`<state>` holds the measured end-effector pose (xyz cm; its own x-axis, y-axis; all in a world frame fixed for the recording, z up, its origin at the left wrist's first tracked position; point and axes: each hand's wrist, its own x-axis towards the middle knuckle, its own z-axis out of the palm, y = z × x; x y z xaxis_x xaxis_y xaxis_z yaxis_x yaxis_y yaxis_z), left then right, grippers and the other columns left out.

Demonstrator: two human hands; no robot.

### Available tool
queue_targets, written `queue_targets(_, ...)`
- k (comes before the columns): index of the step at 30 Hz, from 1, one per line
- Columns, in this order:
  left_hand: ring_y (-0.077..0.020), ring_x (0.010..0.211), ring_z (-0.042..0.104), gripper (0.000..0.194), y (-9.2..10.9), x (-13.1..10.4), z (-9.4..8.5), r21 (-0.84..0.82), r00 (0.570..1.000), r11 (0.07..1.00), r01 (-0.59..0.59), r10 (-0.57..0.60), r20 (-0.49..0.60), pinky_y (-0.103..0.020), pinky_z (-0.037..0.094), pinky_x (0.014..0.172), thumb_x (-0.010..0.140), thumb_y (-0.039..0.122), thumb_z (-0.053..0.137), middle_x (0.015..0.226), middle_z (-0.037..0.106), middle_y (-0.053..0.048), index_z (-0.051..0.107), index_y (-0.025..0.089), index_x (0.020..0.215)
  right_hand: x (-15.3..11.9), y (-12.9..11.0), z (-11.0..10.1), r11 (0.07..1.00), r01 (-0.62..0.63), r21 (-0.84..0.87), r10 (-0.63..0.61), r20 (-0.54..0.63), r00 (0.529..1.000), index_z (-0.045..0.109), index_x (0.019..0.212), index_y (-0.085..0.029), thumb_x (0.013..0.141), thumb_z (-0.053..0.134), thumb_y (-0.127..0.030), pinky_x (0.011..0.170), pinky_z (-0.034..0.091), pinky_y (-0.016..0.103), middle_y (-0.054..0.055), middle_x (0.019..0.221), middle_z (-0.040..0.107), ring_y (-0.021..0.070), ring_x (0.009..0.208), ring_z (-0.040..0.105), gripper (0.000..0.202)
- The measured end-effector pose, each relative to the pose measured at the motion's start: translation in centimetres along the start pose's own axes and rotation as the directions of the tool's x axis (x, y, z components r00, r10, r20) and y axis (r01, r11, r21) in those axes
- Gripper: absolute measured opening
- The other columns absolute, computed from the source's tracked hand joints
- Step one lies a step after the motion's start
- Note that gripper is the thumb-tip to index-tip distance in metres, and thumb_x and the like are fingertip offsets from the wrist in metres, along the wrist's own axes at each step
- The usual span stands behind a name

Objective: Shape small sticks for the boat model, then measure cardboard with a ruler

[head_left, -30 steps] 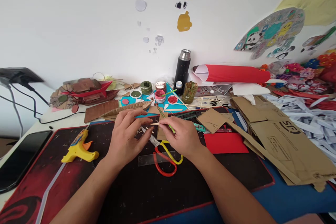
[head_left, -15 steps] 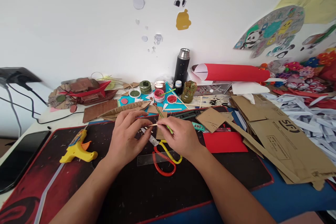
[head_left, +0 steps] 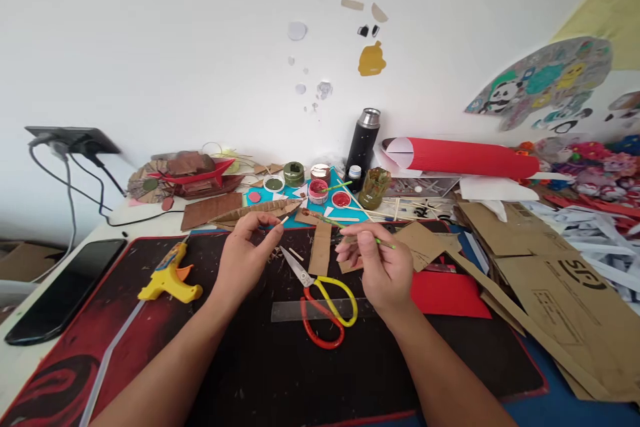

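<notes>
My left hand [head_left: 247,257] pinches a short thin wooden stick [head_left: 284,220] between thumb and fingertips. In my right hand [head_left: 380,263] is a green paintbrush [head_left: 333,221], its tip pointing left toward the stick without touching it. Below and between the hands lie scissors [head_left: 320,307] with one red and one yellow handle, their blades apart, across a clear ruler [head_left: 287,311]. Near the blades are a small loose stick [head_left: 296,254] and a cardboard strip [head_left: 321,248].
Paint pots [head_left: 319,191], a jar [head_left: 375,188] and a black flask [head_left: 363,140] stand at the back. A yellow glue gun [head_left: 171,280] and a phone [head_left: 65,293] lie left. Red card [head_left: 450,295] and cardboard [head_left: 555,293] lie right.
My hands have moved apart, the right one going rightward with the brush. The brush tip now points left toward the stick. The whole view has shifted slightly.
</notes>
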<state>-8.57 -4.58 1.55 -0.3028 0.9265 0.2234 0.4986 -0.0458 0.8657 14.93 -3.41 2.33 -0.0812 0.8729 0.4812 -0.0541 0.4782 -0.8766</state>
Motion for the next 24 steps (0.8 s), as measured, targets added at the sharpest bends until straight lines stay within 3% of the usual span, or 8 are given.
queue_targets(2, -0.0256, 0.092, 0.065, 0.028, -0.4, 0.2, 0.0, 0.015, 0.998, 0.998, 0.056, -0.056, 0.005, -0.039, 0.049, 0.087, 0.090, 0.053, 0.068, 0.100, 0.076, -0.004, 0.070, 0.025, 0.093, -0.1, -0.1, 0.0, 0.998, 0.001, 0.058, 0.000, -0.016, 1.000, 0.078, 0.101, -0.022, 0.113, 0.056, -0.042, 0.050, 0.054, 0.023, 0.003, 0.075, 0.078, 0.0152, 0.060, 0.075, 0.032)
queue_targets(4, -0.0261, 0.092, 0.065, 0.027, -0.7, 0.4, 0.1, 0.044, 0.999, 0.999, 0.032, -0.031, -0.010, -0.040, 0.050, 0.088, 0.090, 0.052, 0.067, 0.099, 0.075, -0.004, 0.070, 0.025, 0.091, -0.1, -0.2, 0.0, 0.995, 0.002, 0.096, 0.000, -0.021, 1.000, 0.078, 0.101, -0.022, 0.113, 0.056, -0.043, 0.050, 0.054, 0.024, 0.004, 0.076, 0.078, 0.0156, 0.061, 0.075, 0.033)
queue_targets(10, -0.0259, 0.099, 0.065, 0.014, -1.0, 0.1, 0.5, 0.153, 0.976, 0.967, -0.205, 0.214, -0.042, -0.041, 0.051, 0.092, 0.096, 0.039, 0.066, 0.100, 0.073, -0.004, 0.070, 0.026, 0.092, 0.3, -0.1, 0.1, 0.997, -0.044, 0.065, 0.047, -0.032, 0.998, 0.078, 0.103, -0.022, 0.112, 0.056, -0.044, 0.048, 0.054, 0.023, 0.003, 0.074, 0.077, 0.0151, 0.058, 0.073, 0.033)
queue_targets(13, -0.0241, 0.102, 0.065, 0.007, -0.4, -0.5, 0.6, 0.178, 0.924, 0.911, -0.372, 0.382, -0.023, -0.041, 0.050, 0.095, 0.100, 0.030, 0.066, 0.102, 0.072, -0.004, 0.068, 0.025, 0.095, 0.4, 0.2, 0.3, 0.998, -0.048, -0.030, 0.048, 0.001, 0.999, 0.079, 0.109, -0.023, 0.111, 0.057, -0.040, 0.048, 0.052, 0.022, 0.003, 0.078, 0.077, 0.0140, 0.059, 0.073, 0.028)
queue_targets(16, -0.0225, 0.103, 0.065, 0.004, 0.5, -1.2, 0.7, 0.180, 0.840, 0.824, -0.537, 0.542, 0.026, -0.039, 0.050, 0.094, 0.100, 0.022, 0.068, 0.103, 0.072, -0.004, 0.066, 0.025, 0.099, 0.3, 0.4, 0.7, 0.987, 0.006, -0.158, 0.006, 0.070, 0.998, 0.080, 0.110, -0.024, 0.109, 0.060, -0.035, 0.053, 0.056, 0.024, 0.004, 0.086, 0.079, 0.0149, 0.062, 0.074, 0.023)
queue_targets(20, -0.0217, 0.101, 0.065, 0.010, 1.5, -1.8, 0.9, 0.152, 0.742, 0.727, -0.670, 0.663, 0.099, -0.038, 0.049, 0.090, 0.100, 0.016, 0.068, 0.101, 0.072, -0.004, 0.064, 0.024, 0.102, 0.1, 0.6, 1.0, 0.946, 0.110, -0.304, -0.063, 0.161, 0.985, 0.079, 0.108, -0.024, 0.104, 0.068, -0.030, 0.068, 0.060, 0.028, 0.006, 0.099, 0.082, 0.0181, 0.076, 0.077, 0.014)
queue_targets(24, -0.0211, 0.099, 0.064, 0.012, 1.7, -1.9, 1.0, 0.144, 0.725, 0.711, -0.688, 0.679, 0.113, -0.038, 0.049, 0.089, 0.100, 0.014, 0.068, 0.101, 0.072, -0.004, 0.063, 0.024, 0.103, 0.1, 0.6, 1.1, 0.925, 0.152, -0.348, -0.080, 0.212, 0.974, 0.078, 0.110, -0.023, 0.104, 0.069, -0.028, 0.074, 0.059, 0.029, 0.006, 0.100, 0.083, 0.0188, 0.083, 0.077, 0.012)
